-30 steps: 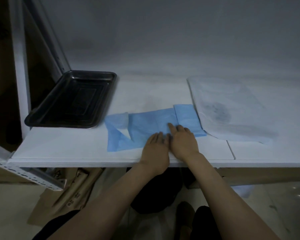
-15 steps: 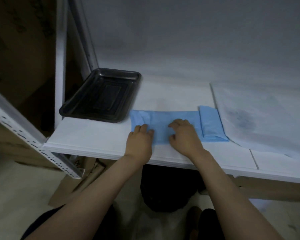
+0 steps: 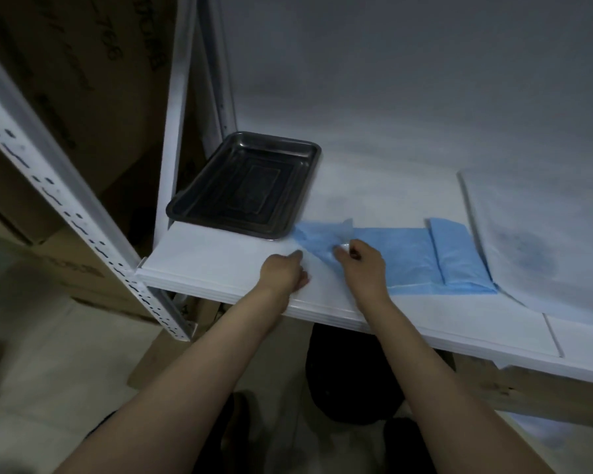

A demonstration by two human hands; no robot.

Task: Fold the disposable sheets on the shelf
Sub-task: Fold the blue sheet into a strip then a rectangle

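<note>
A long blue disposable sheet (image 3: 408,254) lies along the front of the white shelf (image 3: 216,265). Its right end is folded over into a narrow flap (image 3: 459,254). Its left end is lifted and creased beside the tray. My right hand (image 3: 363,268) pinches this raised left part between thumb and fingers. My left hand (image 3: 283,273) is curled at the sheet's near left edge and seems to pinch it with its fingertips. A larger white sheet (image 3: 534,241) lies flat to the right, touching the blue flap.
A black metal tray (image 3: 243,186) sits at the shelf's back left, its corner next to the blue sheet. A white perforated shelf post (image 3: 83,213) stands to the left, with cardboard boxes (image 3: 65,80) behind it. A dark bag (image 3: 350,381) sits under the shelf.
Both hands have slid left along the blue sheet, from pressing it flat to gripping its left end, which now lifts off the shelf. The view has swung left.
</note>
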